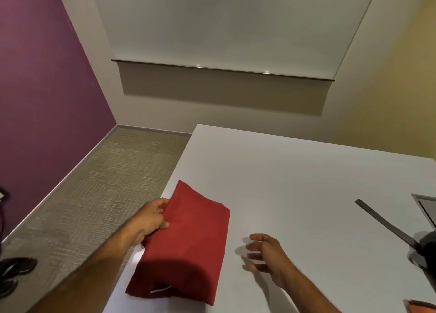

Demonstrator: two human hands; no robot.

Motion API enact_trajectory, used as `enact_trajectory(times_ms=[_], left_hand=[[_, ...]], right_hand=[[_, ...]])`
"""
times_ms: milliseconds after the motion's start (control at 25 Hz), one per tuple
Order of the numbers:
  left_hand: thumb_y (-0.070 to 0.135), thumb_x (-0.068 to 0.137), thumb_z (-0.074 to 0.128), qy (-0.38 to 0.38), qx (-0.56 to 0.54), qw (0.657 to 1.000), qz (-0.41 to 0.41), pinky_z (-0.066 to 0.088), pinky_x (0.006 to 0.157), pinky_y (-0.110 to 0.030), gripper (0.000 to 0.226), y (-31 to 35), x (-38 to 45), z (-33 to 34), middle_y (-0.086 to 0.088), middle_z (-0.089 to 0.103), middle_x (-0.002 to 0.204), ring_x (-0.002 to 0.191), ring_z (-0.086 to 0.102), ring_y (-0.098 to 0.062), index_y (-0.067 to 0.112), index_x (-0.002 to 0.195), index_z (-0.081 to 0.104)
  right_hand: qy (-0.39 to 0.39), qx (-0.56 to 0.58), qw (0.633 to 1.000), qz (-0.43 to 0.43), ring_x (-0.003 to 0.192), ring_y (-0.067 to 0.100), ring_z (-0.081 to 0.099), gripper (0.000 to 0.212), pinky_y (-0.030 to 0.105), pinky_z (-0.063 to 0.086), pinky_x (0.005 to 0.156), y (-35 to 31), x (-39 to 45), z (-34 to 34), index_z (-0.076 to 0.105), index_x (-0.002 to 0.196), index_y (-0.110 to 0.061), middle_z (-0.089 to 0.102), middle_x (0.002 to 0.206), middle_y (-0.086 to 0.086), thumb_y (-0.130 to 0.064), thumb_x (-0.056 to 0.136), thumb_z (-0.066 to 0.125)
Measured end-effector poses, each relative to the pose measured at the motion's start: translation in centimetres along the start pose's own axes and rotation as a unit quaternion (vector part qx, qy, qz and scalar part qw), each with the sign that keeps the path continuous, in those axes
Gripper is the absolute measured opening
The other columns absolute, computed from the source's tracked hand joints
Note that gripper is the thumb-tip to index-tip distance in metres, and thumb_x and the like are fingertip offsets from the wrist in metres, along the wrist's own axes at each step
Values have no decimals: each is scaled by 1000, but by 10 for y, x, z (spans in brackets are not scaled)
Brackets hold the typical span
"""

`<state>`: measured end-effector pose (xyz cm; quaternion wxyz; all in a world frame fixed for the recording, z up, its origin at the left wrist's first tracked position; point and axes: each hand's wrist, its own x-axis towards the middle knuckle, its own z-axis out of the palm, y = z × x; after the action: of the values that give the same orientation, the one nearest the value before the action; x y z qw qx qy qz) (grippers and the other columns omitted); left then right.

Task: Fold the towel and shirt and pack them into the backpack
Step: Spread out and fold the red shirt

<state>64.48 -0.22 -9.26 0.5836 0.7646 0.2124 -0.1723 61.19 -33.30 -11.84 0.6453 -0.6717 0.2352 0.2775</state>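
Note:
A folded red cloth (pixel 188 239) lies near the left edge of the white table (pixel 295 176). My left hand (pixel 151 218) grips the cloth's left side, thumb on top and fingers under the fold. To the right of the cloth my right hand (pixel 266 253) hovers over the table with fingers spread and holds nothing. A dark backpack (pixel 427 244) shows only partly at the right edge, its grey strap (pixel 384 223) stretched across the table. A corner of orange fabric (pixel 422 308) peeks in at the bottom right.
A grey-framed flat thing (pixel 427 206) lies at the table's right edge. Carpeted floor (pixel 106 183) runs left of the table, with dark shoes (pixel 14 272) at the far left. A purple wall and a whiteboard stand beyond.

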Motion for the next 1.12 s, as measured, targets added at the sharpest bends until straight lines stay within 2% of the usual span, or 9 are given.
enact_trajectory(times_ms=[80,240,320,440,520,640,760,1000,1120], left_hand=[[-26,77,55,28,39,999,-24,53,93,-36,67,-15,12,-16,-6,70,112,106,66,-22,12,132,57],[-11,77,63,87,194,976,-41,54,91,-36,63,-49,26,-20,0,67,107,101,64,-19,13,135,53],[3,77,67,134,310,941,-9,52,93,-38,62,-56,23,-13,0,62,117,109,60,-21,17,135,52],[34,83,68,178,427,884,66,45,101,-41,63,-56,11,15,2,49,138,126,45,-23,26,140,43],[55,83,62,162,414,893,68,37,107,-43,75,-58,2,43,0,39,148,134,36,-26,28,147,34],[78,79,48,104,338,934,-44,13,116,-56,98,-63,-5,81,-9,5,164,149,5,-35,31,156,8],[83,77,43,94,254,958,-98,-3,110,-70,104,-62,-6,99,-7,-18,163,148,-18,-37,34,155,-6],[99,57,36,107,111,981,-115,-8,114,-65,126,-57,0,100,-8,-16,164,148,-20,-35,32,155,-6],[85,72,48,111,46,983,-137,-5,119,-57,113,-46,-3,101,-9,-16,164,147,-22,-38,31,156,-4]], right_hand=[[4,-18,1000,16,85,36,67,15,41,60,75,7,8,9,57,98,-2,67,98,12,-5,85,63],[-12,-18,999,42,54,22,42,20,34,39,55,18,21,30,49,98,-9,50,67,10,-6,85,64],[-4,-27,998,52,45,16,39,26,29,36,50,22,30,41,48,100,-13,49,60,5,-11,84,68],[-3,-38,997,64,44,13,42,36,28,41,51,22,39,59,43,94,-19,52,70,4,-22,79,75],[-20,-19,997,74,48,14,47,37,29,43,52,21,39,72,42,95,-17,56,77,6,-22,79,76],[-44,21,996,70,47,14,61,25,25,51,50,18,36,91,54,100,-2,65,76,10,-12,85,72],[-48,59,995,61,70,29,74,30,34,58,56,15,36,105,62,109,4,74,92,19,2,81,73],[-58,85,992,69,81,37,73,38,44,60,65,10,41,108,60,114,2,74,98,21,13,78,66],[-104,85,989,69,83,36,73,32,41,60,65,7,38,106,63,112,4,74,97,22,13,82,61]])
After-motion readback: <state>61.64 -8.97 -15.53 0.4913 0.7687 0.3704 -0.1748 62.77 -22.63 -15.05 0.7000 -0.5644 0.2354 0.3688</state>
